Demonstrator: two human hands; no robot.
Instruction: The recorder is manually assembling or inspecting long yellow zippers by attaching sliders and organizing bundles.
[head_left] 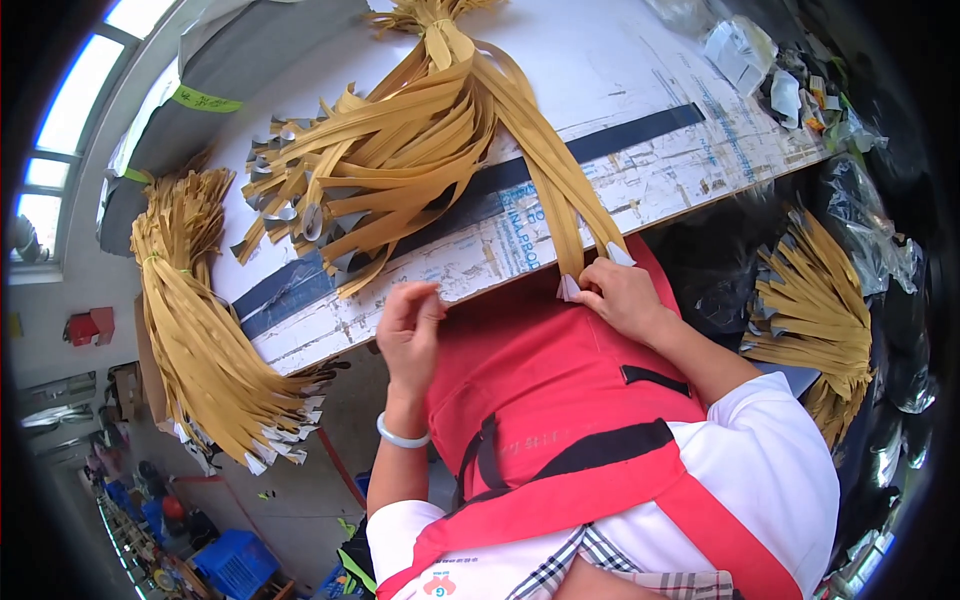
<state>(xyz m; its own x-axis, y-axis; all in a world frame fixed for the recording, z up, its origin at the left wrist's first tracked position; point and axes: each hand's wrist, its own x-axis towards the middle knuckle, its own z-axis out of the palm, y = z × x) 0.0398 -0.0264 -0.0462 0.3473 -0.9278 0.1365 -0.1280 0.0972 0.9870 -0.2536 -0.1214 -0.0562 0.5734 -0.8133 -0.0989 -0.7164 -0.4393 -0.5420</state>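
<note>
1. Right hand at the front edge of the surface; grip clamped, fingertips and thumb together on the pale end of 1 of 2 tan strips. The other strip's pale tip shows just above the knuckles.
2. These 2 strips run down from the tied top of the large tan bundle, across the surface, to its front edge and the right hand.
3. Left hand raised at the same edge, well apart from the right hand. Fingers curled, thumb close to them; cannot tell whether that grip is together or holds anything. Pale bracelet on the wrist.
4. Room between the hands: an open gap along the edge, red apron below it.
5. Front edge scuffed, slanting up toward the right. Dark band lies along it, passing beneath the strips.
6. Right of the strips, a white stretch of surface reaches to plastic scraps at the far right corner.
7. Left end tighter: a second tan bundle hangs over that edge, near the large bundle.
8. Right flank: third tan bundle below surface level, beside dark plastic, near the right forearm.
</note>
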